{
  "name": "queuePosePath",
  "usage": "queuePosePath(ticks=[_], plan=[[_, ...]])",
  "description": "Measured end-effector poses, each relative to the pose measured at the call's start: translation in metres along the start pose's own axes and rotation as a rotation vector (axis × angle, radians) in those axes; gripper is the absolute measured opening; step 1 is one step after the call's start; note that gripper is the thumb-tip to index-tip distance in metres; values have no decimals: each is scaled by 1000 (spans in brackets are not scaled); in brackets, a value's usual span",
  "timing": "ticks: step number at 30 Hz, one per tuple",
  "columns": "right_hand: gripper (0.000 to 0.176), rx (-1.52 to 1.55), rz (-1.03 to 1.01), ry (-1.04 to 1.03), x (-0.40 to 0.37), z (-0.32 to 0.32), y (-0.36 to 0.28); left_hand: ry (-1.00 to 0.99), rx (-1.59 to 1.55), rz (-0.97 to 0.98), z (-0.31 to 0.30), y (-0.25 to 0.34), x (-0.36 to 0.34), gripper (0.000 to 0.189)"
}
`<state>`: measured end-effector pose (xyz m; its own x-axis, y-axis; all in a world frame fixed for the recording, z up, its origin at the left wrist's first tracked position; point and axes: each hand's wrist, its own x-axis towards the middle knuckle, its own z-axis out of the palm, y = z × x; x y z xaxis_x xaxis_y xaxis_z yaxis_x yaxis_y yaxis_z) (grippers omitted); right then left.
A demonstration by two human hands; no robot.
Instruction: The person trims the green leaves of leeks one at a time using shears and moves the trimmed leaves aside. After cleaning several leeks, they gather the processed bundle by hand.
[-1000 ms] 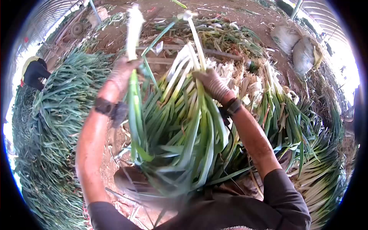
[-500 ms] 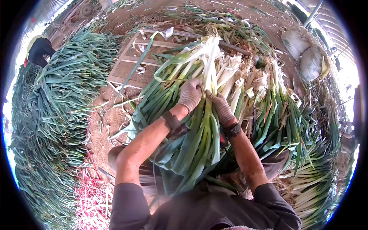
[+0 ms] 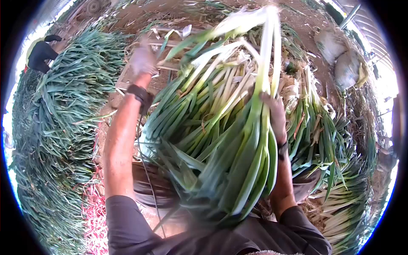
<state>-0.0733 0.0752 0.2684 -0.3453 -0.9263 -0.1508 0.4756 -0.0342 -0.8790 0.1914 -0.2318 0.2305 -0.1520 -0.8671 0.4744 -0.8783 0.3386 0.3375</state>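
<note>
My right hand (image 3: 276, 114), in a dirty work glove, is closed around the pale stems of leeks (image 3: 264, 68). Their white ends point up and away, while broad green leaves hang towards my lap. Off to the left, my gloved left hand (image 3: 143, 60) is smeared by motion. A long outer leaf (image 3: 212, 36) stretches from the white top of the held leeks to the fingers of that hand. Below and between my hands lies a heap of leeks (image 3: 199, 93) with white stems and green tops.
A wooden slatted frame (image 3: 172, 66) lies under the heap. Stacked leeks (image 3: 63, 127) fill the left side, where another person (image 3: 41, 55) bends. Red and white ties (image 3: 97, 221) lie at lower left. Sacks (image 3: 348, 70) stand at right; more leeks (image 3: 348, 204) lie lower right.
My left hand has swung left from the stems, and the outer leaf has come away sideways. My right hand has moved right and the held leeks have shifted with it.
</note>
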Motion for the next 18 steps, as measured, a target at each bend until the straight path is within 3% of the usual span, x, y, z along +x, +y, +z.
queuePosePath(ticks=[1,3,4,5,8,11,15,16,18], plan=[[27,-17,2,-19,10,7,-13,-80,85,83,-2,24,-21,30],[26,-217,54,99,56,-9,4,-482,-13,40,7,58,-59,38],[27,-334,-32,68,64,-14,10,-616,65,85,27,67,-71,34],[29,-393,10,75,68,-22,17,-748,141,125,51,69,-82,32],[36,-425,193,148,44,-13,24,-765,164,179,96,74,-111,33],[34,-341,201,95,49,-32,53,-830,201,-4,132,74,-113,35],[33,-268,193,85,51,-23,47,-746,250,50,116,82,-106,30],[33,-283,171,93,51,-19,37,-812,243,95,107,76,-93,40],[33,-329,126,136,68,-26,29,-722,218,51,79,67,-63,38]])
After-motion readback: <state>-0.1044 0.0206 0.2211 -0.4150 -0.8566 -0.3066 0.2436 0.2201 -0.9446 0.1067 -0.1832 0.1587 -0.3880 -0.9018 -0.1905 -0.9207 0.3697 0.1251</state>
